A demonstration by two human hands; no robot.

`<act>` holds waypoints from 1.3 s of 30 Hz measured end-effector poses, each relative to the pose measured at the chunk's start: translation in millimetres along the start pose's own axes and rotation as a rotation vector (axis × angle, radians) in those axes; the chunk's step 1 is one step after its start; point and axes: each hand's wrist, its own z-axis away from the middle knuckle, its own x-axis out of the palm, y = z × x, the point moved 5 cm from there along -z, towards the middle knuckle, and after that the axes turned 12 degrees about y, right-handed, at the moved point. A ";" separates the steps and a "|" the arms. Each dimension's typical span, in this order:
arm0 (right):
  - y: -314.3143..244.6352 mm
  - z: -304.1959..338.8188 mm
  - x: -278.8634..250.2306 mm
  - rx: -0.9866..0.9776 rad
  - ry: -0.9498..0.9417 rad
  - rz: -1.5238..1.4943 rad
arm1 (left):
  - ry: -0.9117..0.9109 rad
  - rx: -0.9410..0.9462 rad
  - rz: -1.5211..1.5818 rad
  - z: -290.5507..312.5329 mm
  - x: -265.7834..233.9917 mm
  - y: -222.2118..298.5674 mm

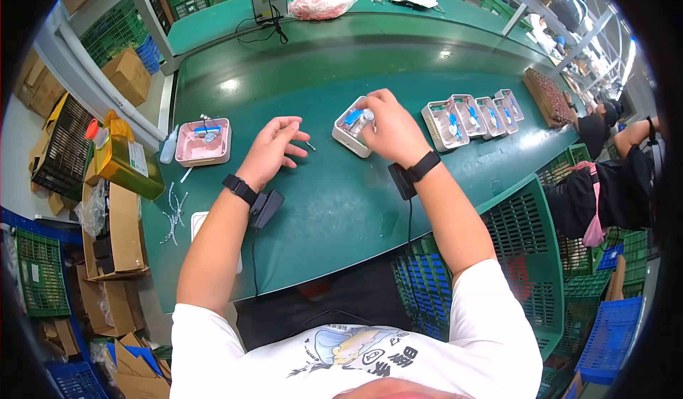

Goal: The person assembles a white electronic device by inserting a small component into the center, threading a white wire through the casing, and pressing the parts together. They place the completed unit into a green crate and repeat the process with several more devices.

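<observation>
My right hand is curled over the right side of a small pale pink plastic housing, which sits slightly turned on the green table. Its fingertips reach the inside, beside a blue part and a whitish round part; the hand hides the rest. To the left, my left hand hovers above the table with its fingers apart and nothing visible in them. A small dark metallic piece lies by its fingertips. Farther left stands another pink housing with a blue and a silvery round part inside.
Several similar housings stand in a row at the right. A bottle, thin wires and a yellow-green can are at the left. A green crate leans by the table's right front edge. Cables trail from both wrists.
</observation>
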 end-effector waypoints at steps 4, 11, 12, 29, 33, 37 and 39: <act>6.5 -1.9 0.8 -0.061 -0.234 0.107 | 0.033 0.018 0.011 -1.9 -6.3 -2.4; 10.8 6.2 10.1 -0.095 -0.163 0.098 | 0.041 0.049 0.025 -6.4 -5.6 -1.6; 6.8 5.5 13.0 -0.087 -0.158 0.105 | 0.045 0.048 0.033 -5.9 -6.7 -2.9; 50.7 1.6 13.3 0.121 0.192 0.790 | 0.003 0.561 -0.746 123.0 -75.2 88.3; -21.3 1.9 14.7 -0.130 0.279 0.319 | 0.039 0.456 -1.235 201.0 -123.3 36.1; -57.1 12.7 30.7 -0.353 0.066 -0.123 | 0.077 0.385 -1.194 209.0 -127.5 11.9; -69.2 20.5 36.2 -0.413 -0.059 -0.248 | 0.094 0.405 -1.095 195.4 -110.2 6.0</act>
